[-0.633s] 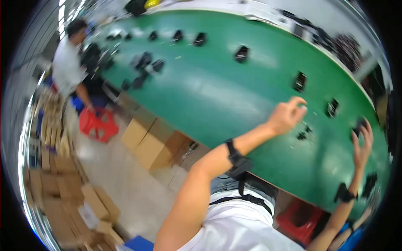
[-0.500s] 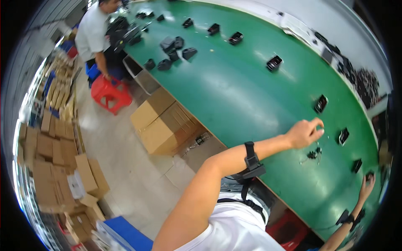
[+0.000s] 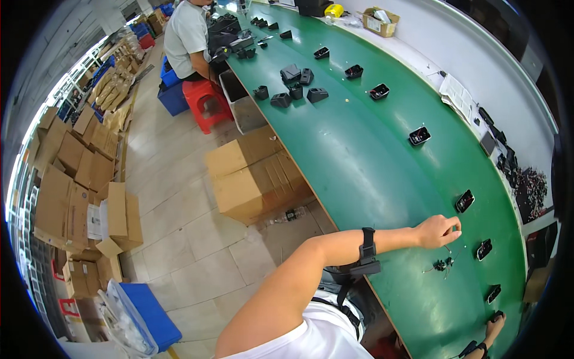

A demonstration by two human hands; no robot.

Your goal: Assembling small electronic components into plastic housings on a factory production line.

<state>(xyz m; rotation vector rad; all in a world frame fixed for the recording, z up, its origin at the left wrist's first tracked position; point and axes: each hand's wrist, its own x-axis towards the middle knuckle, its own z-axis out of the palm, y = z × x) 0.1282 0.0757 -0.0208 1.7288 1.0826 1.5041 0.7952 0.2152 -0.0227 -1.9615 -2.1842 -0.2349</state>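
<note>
My left hand hovers over the green table with its fingers curled together. Whatever may be between the fingertips is too small to make out. Just below that hand lies a small tangle of wires with dark parts. At the lower right, my right hand has its fingers on a small black housing. Close to it sits another open black housing. More of these housings, such as one by my left hand and one farther up, form a spaced row along the table.
Black angular covers cluster at the far left of the green table. A person is at the far end by a red stool. Below the table edge stands a cardboard box. Cartons line the left side.
My view has shifted, so the table's items appear lower. My left hand's fingers have curled in more. The far person has let go of the red stool and appears seated on it.
</note>
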